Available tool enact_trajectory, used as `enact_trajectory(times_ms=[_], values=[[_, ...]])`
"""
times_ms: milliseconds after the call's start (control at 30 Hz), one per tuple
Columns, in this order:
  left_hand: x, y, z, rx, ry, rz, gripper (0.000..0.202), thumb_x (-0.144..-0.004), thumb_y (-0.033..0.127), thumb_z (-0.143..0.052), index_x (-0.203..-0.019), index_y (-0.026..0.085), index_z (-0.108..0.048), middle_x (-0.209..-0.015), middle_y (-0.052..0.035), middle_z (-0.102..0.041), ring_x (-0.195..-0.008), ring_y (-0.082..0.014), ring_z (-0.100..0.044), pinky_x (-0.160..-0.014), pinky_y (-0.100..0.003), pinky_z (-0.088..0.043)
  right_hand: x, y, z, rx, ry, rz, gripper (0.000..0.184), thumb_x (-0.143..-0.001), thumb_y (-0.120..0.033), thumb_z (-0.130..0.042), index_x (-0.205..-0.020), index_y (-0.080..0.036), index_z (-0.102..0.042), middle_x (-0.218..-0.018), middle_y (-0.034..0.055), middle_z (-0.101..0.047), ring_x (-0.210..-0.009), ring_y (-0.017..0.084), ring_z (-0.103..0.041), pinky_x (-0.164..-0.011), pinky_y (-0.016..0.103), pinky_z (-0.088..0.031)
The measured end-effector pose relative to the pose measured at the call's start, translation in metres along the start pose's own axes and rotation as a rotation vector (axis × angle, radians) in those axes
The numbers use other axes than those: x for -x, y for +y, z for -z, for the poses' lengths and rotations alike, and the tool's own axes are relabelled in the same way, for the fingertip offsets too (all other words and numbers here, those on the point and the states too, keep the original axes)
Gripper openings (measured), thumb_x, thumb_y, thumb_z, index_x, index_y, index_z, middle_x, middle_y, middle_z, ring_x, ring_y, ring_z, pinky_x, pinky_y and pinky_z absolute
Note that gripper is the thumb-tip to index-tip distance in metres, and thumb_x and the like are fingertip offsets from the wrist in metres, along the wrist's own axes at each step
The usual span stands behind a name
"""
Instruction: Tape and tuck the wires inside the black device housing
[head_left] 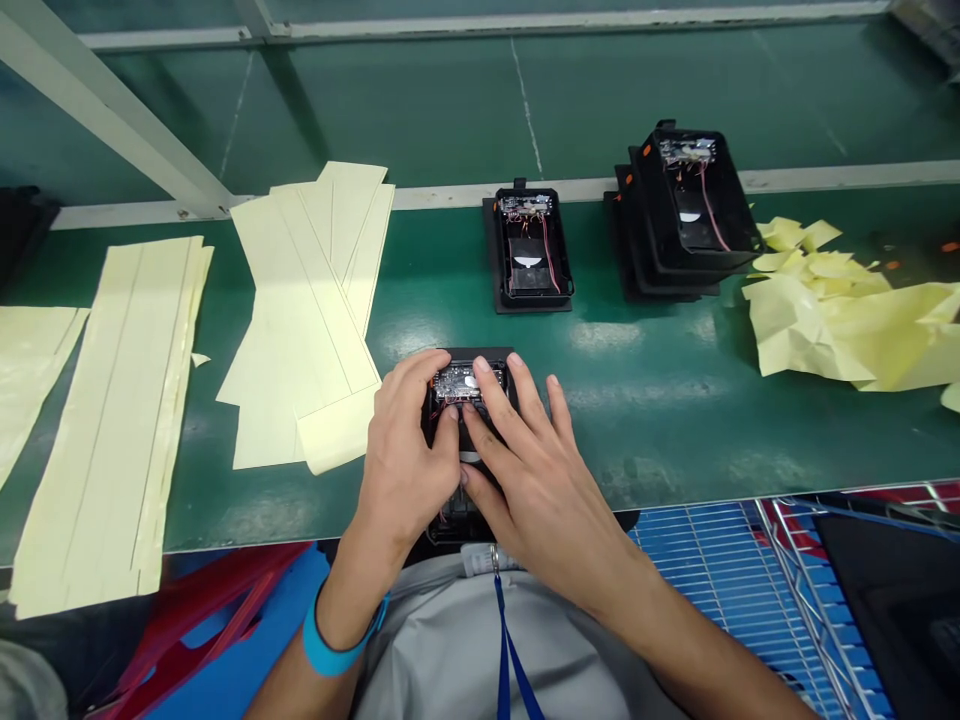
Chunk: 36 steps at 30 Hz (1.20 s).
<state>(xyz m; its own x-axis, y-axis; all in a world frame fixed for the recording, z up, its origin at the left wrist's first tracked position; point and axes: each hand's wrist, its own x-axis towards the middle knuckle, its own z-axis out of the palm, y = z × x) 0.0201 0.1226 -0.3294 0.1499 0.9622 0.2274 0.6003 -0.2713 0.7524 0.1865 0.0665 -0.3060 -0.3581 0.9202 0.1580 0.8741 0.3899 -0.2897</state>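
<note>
A black plastic housing [480,359] with a small circuit board [454,382] at its far end sits at the front edge of the green bench mat [637,400]. My left hand [409,440] curls over its left side, with the fingertips on the board. My right hand [525,450] spreads across its right side and covers most of the middle. A similar open housing with red wires [529,245] lies farther back on the mat. To its right is a stack of black housings [682,200]. Pale yellow sheets [300,320] lie just left of my left hand.
More long yellow strips [112,420] lie at the far left, and crumpled yellow film [825,320] lies at the right. A pale metal bench rail [525,192] crosses the mat behind the housings. Below the bench edge is a blue wire shelf [720,580]. A blue wristband [330,640] circles my left wrist.
</note>
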Motion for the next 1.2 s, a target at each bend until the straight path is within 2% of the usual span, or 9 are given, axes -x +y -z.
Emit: enact_trajectory(times_ms=[167,367,500,600,733,933,1200], values=[[-0.002,0.0,0.0,0.002,0.014,0.005,0.043,-0.099,0.013,-0.057,-0.141,0.022,-0.065,-0.147,-0.0043,-0.068,-0.141,-0.0204,-0.064,-0.123,-0.045,-0.056,-0.002,0.001,-0.001,-0.019,0.001,0.003,0.051,-0.113,-0.027,-0.045,-0.16,-0.009,-0.056,-0.186,0.0111,-0.01,-0.173,0.047,-0.011,-0.131,0.081,-0.033],[-0.004,0.0,0.001,-0.036,0.015,-0.013,0.042,-0.098,0.012,-0.057,-0.137,0.022,-0.066,-0.144,-0.0046,-0.069,-0.139,-0.0212,-0.065,-0.123,-0.044,-0.055,0.0,-0.003,-0.003,-0.004,-0.03,-0.003,0.06,-0.112,-0.03,-0.045,-0.167,-0.007,-0.046,-0.187,0.012,-0.006,-0.173,0.048,-0.01,-0.128,0.082,-0.037],[-0.004,0.0,0.005,-0.1,-0.021,-0.079,0.046,-0.098,0.013,-0.06,-0.143,0.02,-0.063,-0.148,-0.0054,-0.066,-0.141,-0.0225,-0.063,-0.123,-0.044,-0.054,0.002,-0.005,-0.004,0.004,-0.036,-0.011,0.057,-0.113,-0.031,-0.044,-0.165,-0.007,-0.05,-0.187,0.011,-0.008,-0.173,0.049,-0.008,-0.13,0.082,-0.035],[-0.004,-0.002,0.008,-0.172,-0.035,-0.147,0.043,-0.101,0.014,-0.059,-0.143,0.019,-0.062,-0.148,-0.0047,-0.066,-0.14,-0.0207,-0.064,-0.121,-0.04,-0.053,0.003,-0.003,-0.005,-0.011,-0.027,-0.011,0.054,-0.113,-0.028,-0.043,-0.163,-0.008,-0.052,-0.187,0.0094,-0.006,-0.173,0.047,-0.009,-0.131,0.081,-0.033],[-0.005,-0.002,0.009,-0.262,-0.045,-0.198,0.041,-0.103,0.014,-0.06,-0.143,0.019,-0.061,-0.147,-0.004,-0.067,-0.139,-0.0193,-0.064,-0.119,-0.036,-0.052,0.003,0.002,-0.006,-0.049,0.025,-0.006,0.052,-0.112,-0.023,-0.045,-0.161,-0.007,-0.054,-0.187,0.0096,-0.01,-0.174,0.043,-0.012,-0.135,0.074,-0.034],[-0.004,-0.002,0.009,-0.269,-0.031,-0.214,0.04,-0.103,0.013,-0.058,-0.143,0.018,-0.06,-0.147,-0.0054,-0.066,-0.139,-0.0191,-0.064,-0.117,-0.035,-0.052,0.005,0.004,-0.007,-0.07,0.077,0.007,0.048,-0.111,-0.022,-0.048,-0.155,-0.007,-0.06,-0.186,0.0108,-0.016,-0.174,0.04,-0.016,-0.136,0.07,-0.035],[-0.003,-0.003,0.009,-0.241,-0.037,-0.193,0.04,-0.103,0.014,-0.058,-0.143,0.018,-0.061,-0.148,-0.0045,-0.066,-0.14,-0.0193,-0.063,-0.12,-0.035,-0.051,0.005,0.005,-0.008,-0.071,0.043,-0.008,0.05,-0.113,-0.023,-0.045,-0.159,-0.008,-0.057,-0.187,0.0091,-0.012,-0.175,0.04,-0.012,-0.135,0.071,-0.034]])
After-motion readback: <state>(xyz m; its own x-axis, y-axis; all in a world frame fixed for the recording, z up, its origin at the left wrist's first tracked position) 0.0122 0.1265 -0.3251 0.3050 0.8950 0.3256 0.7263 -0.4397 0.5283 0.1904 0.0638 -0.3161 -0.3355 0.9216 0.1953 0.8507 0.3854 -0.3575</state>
